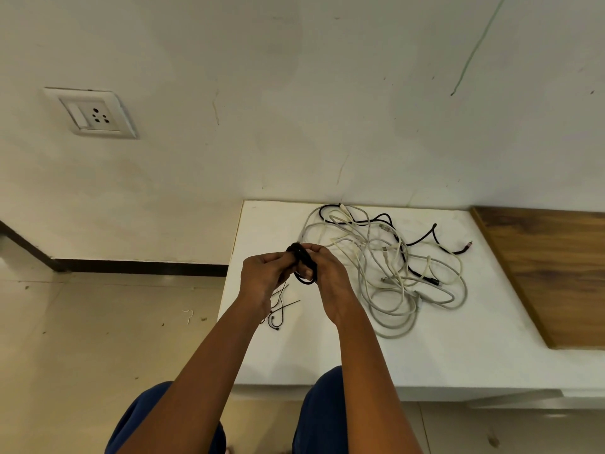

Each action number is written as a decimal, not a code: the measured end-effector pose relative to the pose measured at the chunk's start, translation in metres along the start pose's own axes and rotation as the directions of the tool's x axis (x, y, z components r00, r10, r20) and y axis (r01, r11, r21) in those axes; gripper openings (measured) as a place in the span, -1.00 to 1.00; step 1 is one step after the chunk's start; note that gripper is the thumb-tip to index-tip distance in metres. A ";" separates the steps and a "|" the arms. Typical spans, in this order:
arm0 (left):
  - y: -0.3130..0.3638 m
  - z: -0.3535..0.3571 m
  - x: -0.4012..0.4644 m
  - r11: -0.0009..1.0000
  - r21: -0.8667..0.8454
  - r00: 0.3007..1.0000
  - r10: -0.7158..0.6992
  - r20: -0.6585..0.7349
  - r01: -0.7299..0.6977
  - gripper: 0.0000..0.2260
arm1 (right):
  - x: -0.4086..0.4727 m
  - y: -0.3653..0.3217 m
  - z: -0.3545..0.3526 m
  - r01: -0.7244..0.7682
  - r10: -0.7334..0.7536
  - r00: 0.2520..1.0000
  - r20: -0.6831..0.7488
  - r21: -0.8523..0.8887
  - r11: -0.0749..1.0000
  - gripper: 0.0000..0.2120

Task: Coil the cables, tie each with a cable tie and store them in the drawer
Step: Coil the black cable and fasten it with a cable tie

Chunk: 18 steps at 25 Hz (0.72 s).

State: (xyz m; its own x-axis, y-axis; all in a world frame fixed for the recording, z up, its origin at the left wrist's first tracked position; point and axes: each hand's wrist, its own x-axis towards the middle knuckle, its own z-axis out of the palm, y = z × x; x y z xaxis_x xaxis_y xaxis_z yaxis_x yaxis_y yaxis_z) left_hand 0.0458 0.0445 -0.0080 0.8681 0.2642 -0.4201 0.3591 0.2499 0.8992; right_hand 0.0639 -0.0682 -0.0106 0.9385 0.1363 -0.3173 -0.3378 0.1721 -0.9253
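A small coil of black cable [302, 260] is held above the left part of the white tabletop [425, 348]. My right hand [327, 276] grips the coil, its thumb pressed across the loops. My left hand [262, 273] pinches the coil's left side with curled fingers. Below my left hand, several thin black cable ties [281, 306] lie on the tabletop. To the right, a loose tangle of white cables [386, 273] is spread out, with a black cable [422, 239] running through it.
A wooden panel [556, 273] adjoins the tabletop on the right. The wall behind carries a white socket [95, 114]. Tiled floor [98, 339] lies left of the table, with a small white hook [189, 315] on it. My knees in blue trousers [324, 407] are at the table's front edge.
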 end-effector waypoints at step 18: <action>0.007 -0.002 0.001 0.997 -0.054 0.987 -0.049 0.154 0.058 -0.86 | -0.009 -0.011 0.003 0.054 -0.054 0.998 -0.016 0.005 0.999 -0.85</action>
State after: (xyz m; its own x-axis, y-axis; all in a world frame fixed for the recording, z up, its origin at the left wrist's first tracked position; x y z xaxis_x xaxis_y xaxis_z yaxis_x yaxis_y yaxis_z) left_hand 0.0480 0.0486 -0.0023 0.8919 0.1047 -0.4400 0.3899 0.3151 0.8653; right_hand 0.0591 -0.0680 0.0027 0.9564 0.1114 -0.2700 -0.2868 0.1841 -0.9401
